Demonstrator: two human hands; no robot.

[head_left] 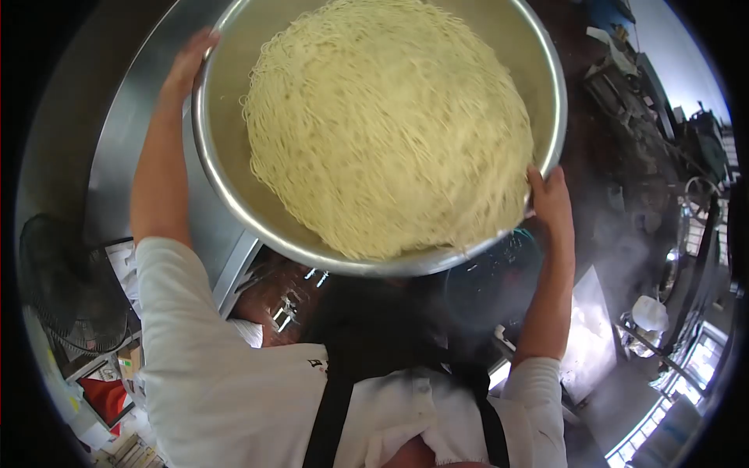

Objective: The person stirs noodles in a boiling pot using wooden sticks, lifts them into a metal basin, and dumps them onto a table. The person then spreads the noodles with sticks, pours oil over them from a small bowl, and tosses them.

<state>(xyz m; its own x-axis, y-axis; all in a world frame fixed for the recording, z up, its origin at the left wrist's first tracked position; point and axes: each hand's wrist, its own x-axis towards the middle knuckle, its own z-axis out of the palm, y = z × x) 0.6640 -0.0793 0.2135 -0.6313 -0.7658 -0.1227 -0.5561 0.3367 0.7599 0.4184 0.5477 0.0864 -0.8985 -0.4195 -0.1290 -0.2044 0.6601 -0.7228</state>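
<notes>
A big round metal bowl fills the upper middle of the head view, held out in front of my chest. Inside it lies a large mound of thin pale-yellow noodles. At the upper left, my left hand grips the rim, its fingers partly hidden at the edge. My right hand holds the rim at the lower right, with fingers over the edge close to the noodles. The bowl's underside is out of sight.
On the left is a steel counter, with a dark fan below it. Steam drifts at the right, near a white sheet-like surface. Cluttered equipment lines the far right. The floor looks dark and wet.
</notes>
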